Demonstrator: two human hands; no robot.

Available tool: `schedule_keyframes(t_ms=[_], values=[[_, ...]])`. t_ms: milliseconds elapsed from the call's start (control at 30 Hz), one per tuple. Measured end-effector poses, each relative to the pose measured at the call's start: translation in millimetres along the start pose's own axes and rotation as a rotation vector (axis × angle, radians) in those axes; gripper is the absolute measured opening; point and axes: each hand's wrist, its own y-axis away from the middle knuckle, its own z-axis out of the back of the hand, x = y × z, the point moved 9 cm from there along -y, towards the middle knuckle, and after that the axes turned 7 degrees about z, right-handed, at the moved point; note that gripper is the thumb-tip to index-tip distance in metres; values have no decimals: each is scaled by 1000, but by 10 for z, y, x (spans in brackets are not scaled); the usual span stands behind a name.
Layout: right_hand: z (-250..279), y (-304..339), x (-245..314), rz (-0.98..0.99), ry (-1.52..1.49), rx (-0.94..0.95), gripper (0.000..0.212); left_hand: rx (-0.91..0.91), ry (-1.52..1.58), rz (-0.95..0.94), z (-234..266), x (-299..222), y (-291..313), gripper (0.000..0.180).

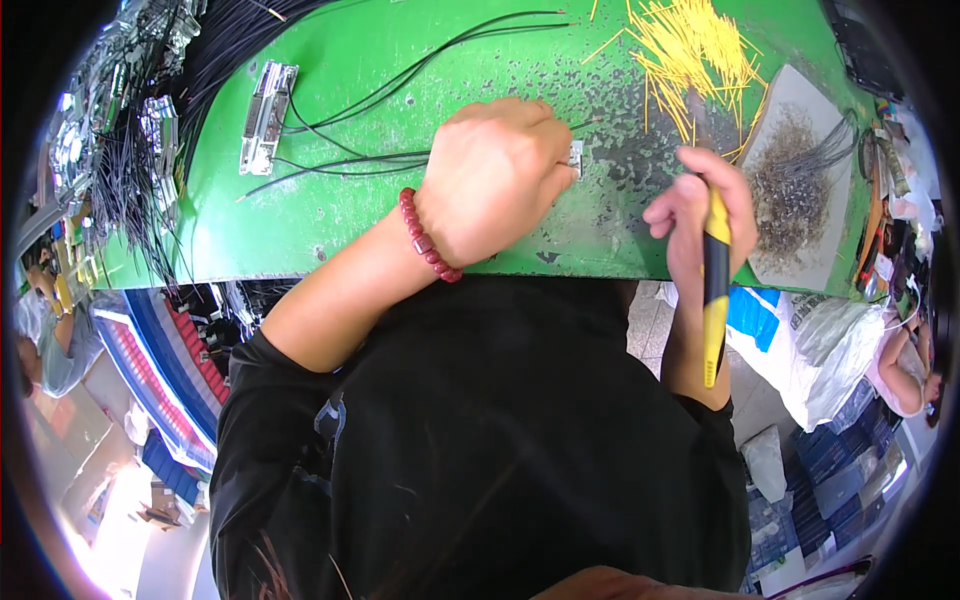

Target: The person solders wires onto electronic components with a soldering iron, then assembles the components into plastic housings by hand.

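Observation:
My left hand (500,180), with a red bead bracelet at the wrist, is closed low over the green table (350,230). A small silvery metal piece (577,158) shows at its fingertips; the rest is covered by the hand. Black wires (385,160) run leftward from under this hand. In my right hand (715,205) is a soldering iron (714,290) with a yellow and black handle, held upright in the picture, its handle end toward me. Its front part is blurred near the yellow sticks. To the left lies a silvery metal strip (268,118) with black wires by it.
Thin yellow sticks or tubes (695,55) lie heaped at the far right. Beside my right hand is a grey board (790,190) with dark crumbs and thin wires. Bundled black wires with metal parts (150,130) fill the left edge. White bags (820,340) stand below right.

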Motion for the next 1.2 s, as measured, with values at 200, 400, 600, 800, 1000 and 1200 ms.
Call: schedule_keyframes(t_ms=[200,400,600,800,1000,1200], values=[[-297,-366,107,232,15,60,41,-21,21,-185,106,-149,-13,17],[-371,-392,251,317,-101,43,35,-40,301,-12,253,-103,-12,19],[-320,-110,458,624,131,6,40,-75,470,163,241,42,-44,9],[-248,34,410,478,-89,-4,43,-105,384,103,269,-47,46,6],[-290,-19,335,347,-240,21,39,-93,395,45,260,-122,90,7],[-303,-38,240,265,-292,34,39,-76,421,68,206,-120,102,7]])
